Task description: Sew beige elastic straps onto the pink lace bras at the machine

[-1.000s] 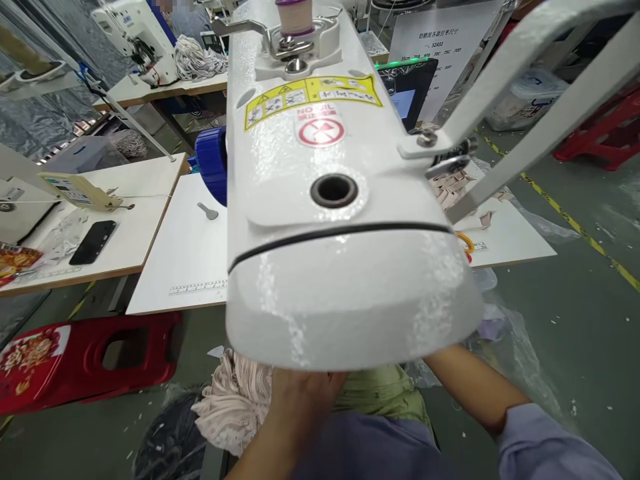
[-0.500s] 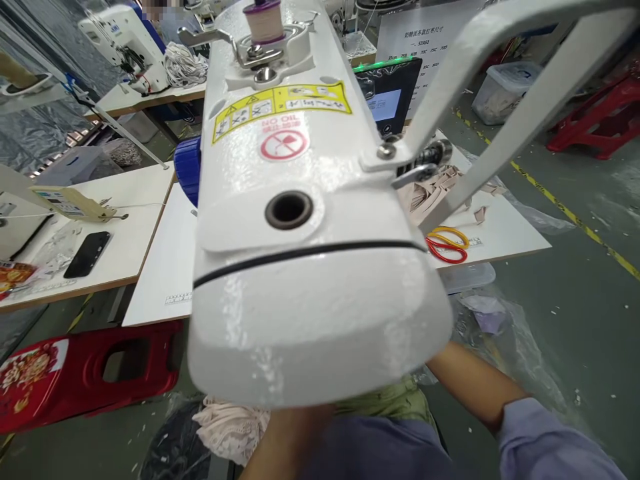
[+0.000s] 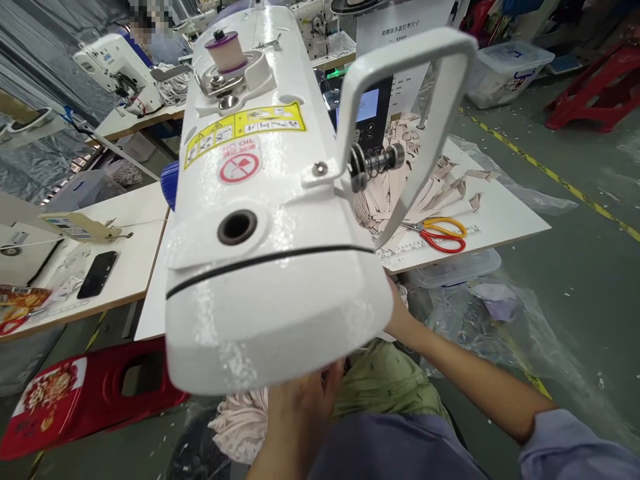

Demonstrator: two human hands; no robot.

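Note:
The white sewing machine head (image 3: 280, 300) fills the middle of the view and hides much of both hands. Below its front edge is my left hand (image 3: 305, 400), seen from the back, its fingertips under the machine and out of sight. My right hand (image 3: 395, 307) reaches in behind the machine's right side; only the wrist and part of the hand show, fingers hidden. Light pink fabric pieces (image 3: 243, 423) lie in a heap just left of my left hand. Whatever either hand holds cannot be seen.
Red and yellow scissors (image 3: 443, 235) and beige strips (image 3: 420, 193) lie on the white table (image 3: 510, 213) at right. A phone (image 3: 97, 275) rests on the left table. At lower left is a red stool (image 3: 100, 387); plastic bags (image 3: 470, 333) lie on the floor.
The view has shifted, so the machine sits further left and more of the right table shows. My left hand shows more below the machine, and my right forearm reaches further up beside it.

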